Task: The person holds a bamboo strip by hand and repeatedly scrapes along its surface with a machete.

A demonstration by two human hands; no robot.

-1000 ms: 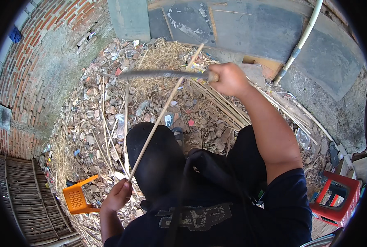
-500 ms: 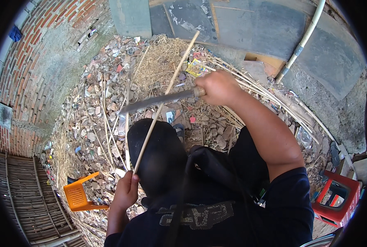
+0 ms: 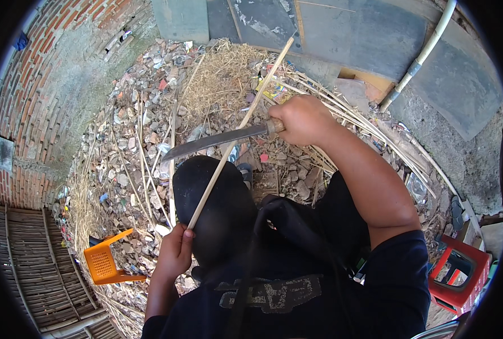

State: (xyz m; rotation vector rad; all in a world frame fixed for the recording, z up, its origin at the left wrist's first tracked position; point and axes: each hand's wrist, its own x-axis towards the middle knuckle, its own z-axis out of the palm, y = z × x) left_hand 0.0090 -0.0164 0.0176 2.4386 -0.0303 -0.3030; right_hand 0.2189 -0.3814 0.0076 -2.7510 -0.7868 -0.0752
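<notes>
A long pale strip, seemingly bamboo (image 3: 258, 97), slants from my lap up toward the far wall. Its near end is pinched between the thumb and fingers of my left hand (image 3: 177, 248), beside my dark-clad left knee (image 3: 195, 186). My right hand (image 3: 301, 120) is closed round the wooden handle of a machete (image 3: 217, 139). The dark blade points left and lies across the strip, just beyond the knee. Whether blade and strip touch, I cannot tell.
Rubble and litter (image 3: 121, 164) cover the ground, with dry straw or shavings (image 3: 217, 79) ahead. More pale strips (image 3: 370, 127) lie to the right. An orange plastic stool (image 3: 101, 265) lies tipped at left; a red stool (image 3: 460, 271) is at right. A brick wall (image 3: 42, 107) and grey panels (image 3: 370, 39) surround the spot.
The strip has shifted up and to the right, its far end now farther out. My left hand has moved slightly up with it. The machete's blade, blurred before, is sharp now.
</notes>
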